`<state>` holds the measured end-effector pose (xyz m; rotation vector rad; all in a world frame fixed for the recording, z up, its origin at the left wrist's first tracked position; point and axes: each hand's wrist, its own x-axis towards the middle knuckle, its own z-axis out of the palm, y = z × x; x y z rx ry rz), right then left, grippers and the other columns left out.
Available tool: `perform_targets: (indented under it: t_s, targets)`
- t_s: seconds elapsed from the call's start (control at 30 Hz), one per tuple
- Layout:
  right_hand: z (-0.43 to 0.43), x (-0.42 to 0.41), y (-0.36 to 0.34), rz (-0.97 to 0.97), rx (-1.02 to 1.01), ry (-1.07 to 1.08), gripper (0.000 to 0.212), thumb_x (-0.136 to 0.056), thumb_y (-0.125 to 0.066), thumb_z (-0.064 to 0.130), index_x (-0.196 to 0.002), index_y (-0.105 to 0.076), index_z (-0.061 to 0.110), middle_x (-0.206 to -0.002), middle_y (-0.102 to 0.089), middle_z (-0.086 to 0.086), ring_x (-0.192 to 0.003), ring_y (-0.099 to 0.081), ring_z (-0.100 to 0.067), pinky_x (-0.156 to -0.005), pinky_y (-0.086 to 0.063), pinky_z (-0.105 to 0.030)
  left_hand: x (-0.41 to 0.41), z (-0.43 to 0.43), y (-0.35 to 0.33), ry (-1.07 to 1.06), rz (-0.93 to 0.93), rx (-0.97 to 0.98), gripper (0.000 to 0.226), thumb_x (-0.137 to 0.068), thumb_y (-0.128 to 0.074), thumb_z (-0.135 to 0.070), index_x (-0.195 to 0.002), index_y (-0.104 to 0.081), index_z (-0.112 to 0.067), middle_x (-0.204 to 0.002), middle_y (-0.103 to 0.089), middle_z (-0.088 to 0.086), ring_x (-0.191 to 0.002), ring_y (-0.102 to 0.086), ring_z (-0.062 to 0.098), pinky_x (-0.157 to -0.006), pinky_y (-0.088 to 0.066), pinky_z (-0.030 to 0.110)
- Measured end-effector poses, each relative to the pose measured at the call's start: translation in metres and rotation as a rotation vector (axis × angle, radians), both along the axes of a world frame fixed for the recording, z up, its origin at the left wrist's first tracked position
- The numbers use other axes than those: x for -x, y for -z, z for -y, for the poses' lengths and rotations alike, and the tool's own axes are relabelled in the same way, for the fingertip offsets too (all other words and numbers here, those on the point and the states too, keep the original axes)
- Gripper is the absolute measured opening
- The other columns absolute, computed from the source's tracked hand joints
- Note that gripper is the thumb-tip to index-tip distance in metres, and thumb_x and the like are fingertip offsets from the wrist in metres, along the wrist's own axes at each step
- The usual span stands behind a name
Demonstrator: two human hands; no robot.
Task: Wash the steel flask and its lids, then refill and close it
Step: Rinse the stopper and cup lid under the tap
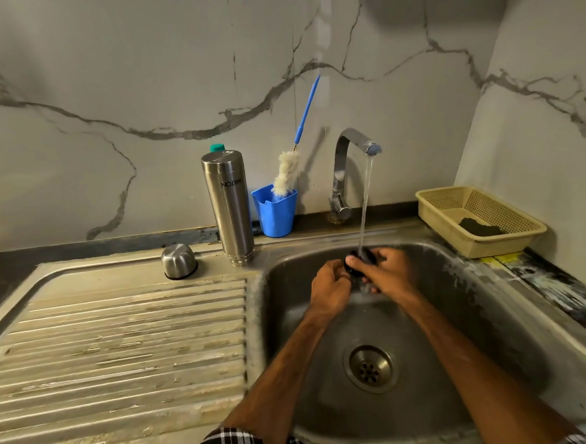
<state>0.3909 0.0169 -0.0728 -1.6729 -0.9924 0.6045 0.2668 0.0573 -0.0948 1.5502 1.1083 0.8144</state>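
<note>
The steel flask (pixel 230 205) stands upside down on the sink's back ledge, left of the basin. Its steel outer cap (pixel 179 261) sits mouth-down on the drainboard nearby. Over the basin, both hands hold a small black inner lid (pixel 362 261) under the running water (pixel 365 200) from the tap (pixel 345 170). My right hand (pixel 390 272) grips the lid from the right and below. My left hand (pixel 329 284) has its fingers curled against the lid's left side. The hands hide most of the lid.
A blue cup (pixel 275 211) with a bottle brush (pixel 287 174) stands behind the flask. A beige plastic basket (pixel 478 219) holding a dark scrub pad (pixel 480 227) sits at the right. The steel sink (pixel 496 312) has a drain (pixel 371 368) in the middle; the ribbed drainboard (pixel 120 342) lies left.
</note>
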Motion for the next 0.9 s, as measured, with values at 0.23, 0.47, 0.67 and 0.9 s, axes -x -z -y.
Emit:
perform_targets:
  t_s: [0.23,0.47,0.67,0.9]
  targets:
    - [-0.002,0.001,0.0,-0.031,-0.015,0.025,0.028,-0.079,-0.081,0.042,-0.093,-0.068,0.021,-0.08,-0.075,-0.006,-0.07,-0.073,-0.021,-0.055,-0.059,-0.033,0.0,0.002,0.0,0.005,-0.006,-0.027,0.045,-0.094,-0.059,-0.003,-0.138,-0.055,-0.013,-0.128,-0.066,0.004,-0.119,-0.063,0.018,-0.105,-0.052,0.04]
    - [0.0,0.002,-0.004,-0.048,-0.029,0.047,0.031,-0.081,-0.079,0.043,-0.1,-0.067,0.022,-0.081,-0.074,-0.001,-0.067,-0.07,-0.014,-0.05,-0.053,-0.021,0.001,0.001,0.001,0.03,-0.022,-0.044,0.052,-0.094,-0.061,-0.001,-0.144,-0.049,-0.011,-0.136,-0.062,0.004,-0.127,-0.058,0.017,-0.104,-0.05,0.028]
    - [0.001,0.006,-0.006,-0.07,-0.005,0.052,0.041,-0.08,-0.077,0.051,-0.101,-0.071,0.017,-0.081,-0.075,-0.001,-0.069,-0.071,-0.015,-0.055,-0.055,-0.025,0.002,0.005,-0.002,0.036,0.055,-0.125,0.054,-0.097,-0.064,-0.007,-0.147,-0.045,-0.017,-0.137,-0.06,-0.001,-0.118,-0.06,0.009,-0.092,-0.05,0.018]
    - [0.007,0.007,-0.016,-0.134,0.033,-0.105,0.037,-0.085,-0.073,0.048,-0.106,-0.071,0.017,-0.087,-0.077,-0.003,-0.077,-0.075,-0.016,-0.063,-0.06,-0.026,0.006,0.001,-0.004,-0.015,0.115,-0.22,0.036,-0.101,-0.061,-0.022,-0.137,-0.059,-0.019,-0.118,-0.071,-0.001,-0.102,-0.07,0.01,-0.092,-0.059,0.03]
